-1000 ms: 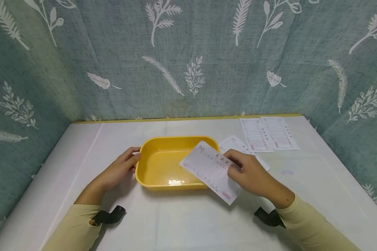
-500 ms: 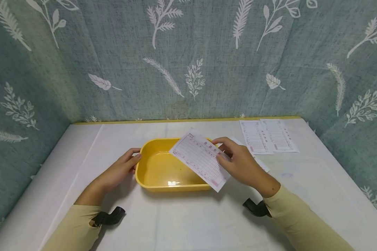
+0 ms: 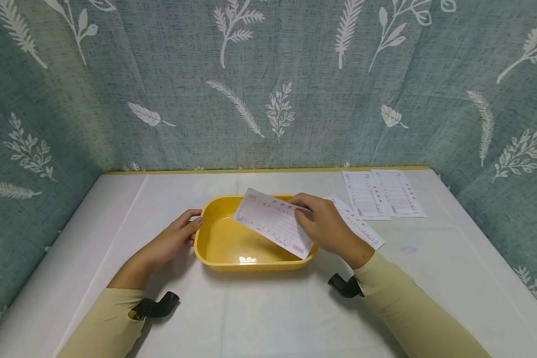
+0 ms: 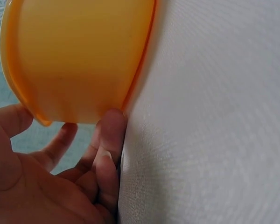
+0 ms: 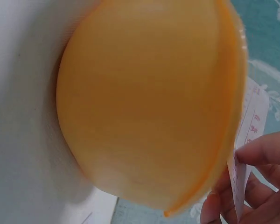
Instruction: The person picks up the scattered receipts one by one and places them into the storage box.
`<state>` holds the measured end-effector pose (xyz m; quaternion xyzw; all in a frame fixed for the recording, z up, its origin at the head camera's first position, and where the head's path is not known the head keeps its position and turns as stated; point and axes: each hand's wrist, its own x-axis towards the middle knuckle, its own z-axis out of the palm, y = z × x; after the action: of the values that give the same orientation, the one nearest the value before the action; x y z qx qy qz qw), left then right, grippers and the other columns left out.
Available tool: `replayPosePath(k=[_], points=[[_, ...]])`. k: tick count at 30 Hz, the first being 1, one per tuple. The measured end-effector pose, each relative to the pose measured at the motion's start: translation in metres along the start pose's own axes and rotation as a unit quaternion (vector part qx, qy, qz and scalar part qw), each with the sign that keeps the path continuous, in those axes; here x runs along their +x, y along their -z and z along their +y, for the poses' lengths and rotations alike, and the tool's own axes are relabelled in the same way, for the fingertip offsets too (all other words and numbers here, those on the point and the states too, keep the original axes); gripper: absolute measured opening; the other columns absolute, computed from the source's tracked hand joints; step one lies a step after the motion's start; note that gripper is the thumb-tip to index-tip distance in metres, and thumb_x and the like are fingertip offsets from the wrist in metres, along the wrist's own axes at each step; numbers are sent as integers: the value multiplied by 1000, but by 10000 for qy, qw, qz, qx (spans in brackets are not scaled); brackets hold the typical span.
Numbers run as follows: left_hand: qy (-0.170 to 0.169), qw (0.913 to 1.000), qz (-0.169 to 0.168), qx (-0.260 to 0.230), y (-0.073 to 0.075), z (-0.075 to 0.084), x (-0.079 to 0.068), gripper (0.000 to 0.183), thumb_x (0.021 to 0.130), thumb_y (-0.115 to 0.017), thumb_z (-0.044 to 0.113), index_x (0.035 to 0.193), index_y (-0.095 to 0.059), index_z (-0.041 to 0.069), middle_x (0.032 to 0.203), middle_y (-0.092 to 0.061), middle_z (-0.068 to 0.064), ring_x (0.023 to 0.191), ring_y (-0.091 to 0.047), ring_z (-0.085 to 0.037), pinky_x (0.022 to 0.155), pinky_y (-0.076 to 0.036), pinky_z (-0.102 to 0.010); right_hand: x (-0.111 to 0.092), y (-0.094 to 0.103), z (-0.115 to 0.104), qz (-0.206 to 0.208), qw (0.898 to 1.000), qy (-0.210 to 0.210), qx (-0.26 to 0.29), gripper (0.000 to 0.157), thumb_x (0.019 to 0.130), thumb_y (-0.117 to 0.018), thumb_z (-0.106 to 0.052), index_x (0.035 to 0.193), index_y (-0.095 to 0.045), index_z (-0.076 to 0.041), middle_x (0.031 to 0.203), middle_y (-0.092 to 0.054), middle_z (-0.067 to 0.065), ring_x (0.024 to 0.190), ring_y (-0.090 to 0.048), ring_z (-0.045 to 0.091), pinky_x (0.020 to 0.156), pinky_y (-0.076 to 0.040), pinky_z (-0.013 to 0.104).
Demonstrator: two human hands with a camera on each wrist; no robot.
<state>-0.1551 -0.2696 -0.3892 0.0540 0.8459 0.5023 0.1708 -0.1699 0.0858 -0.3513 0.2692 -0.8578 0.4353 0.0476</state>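
A shallow yellow plastic tray [image 3: 255, 267] rests on the white-covered table, its inside facing up. My left hand [image 3: 172, 238] holds its left end; in the left wrist view the thumb [image 4: 14, 119] is at the rim and the fingertips lie against the outer wall. My right hand [image 3: 326, 226] pinches a sheet of paper printed as a form [image 3: 268, 221] between thumb and fingers. That sheet hangs tilted over the tray's right half. Seen from the right wrist, the sheet [image 5: 240, 186] is beside the tray's rim, with fingers on both its faces.
Just right of the tray, partly behind the right hand, lies another printed form [image 3: 362, 231]. Two more forms, one [image 3: 364, 196] overlapping the other [image 3: 398, 194], lie near the back right. A leaf-patterned curtain [image 3: 250, 124] borders the table's back and sides.
My right hand has carried the form leftward and farther over the tray, uncovering more of the form beneath on the table. The left hand and tray have stayed put.
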Motion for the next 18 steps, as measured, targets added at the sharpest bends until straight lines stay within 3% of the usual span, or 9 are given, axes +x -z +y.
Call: replayPosePath(k=[10,15,18], points=[[-1,10000,9,60,-1,0,1,52,107,-36,46,146,-34,11,95,-49,-5,88,-48,-17,82,-40,-28,12,-12,6,-377,9986,-42,-362,23,100,-53,-4,116,-68,-6,122,-70,11,113,-66,22,95,-54,44],[23,9999,-6,105,-1,0,0,52,108,-35,45,146,-34,11,96,-49,-5,89,-48,-17,82,-40,-29,17,-18,7,-680,9960,-102,-563,25,99,-54,-3,121,-67,-5,124,-69,13,89,-66,20,85,-54,39],[3,10000,-25,96,-1,1,0,50,108,-35,45,146,-34,11,97,-49,-6,90,-48,-18,83,-40,-29,18,-19,6,-801,9950,-143,-572,25,99,-55,-2,122,-67,-5,123,-69,12,88,-66,20,84,-55,38]])
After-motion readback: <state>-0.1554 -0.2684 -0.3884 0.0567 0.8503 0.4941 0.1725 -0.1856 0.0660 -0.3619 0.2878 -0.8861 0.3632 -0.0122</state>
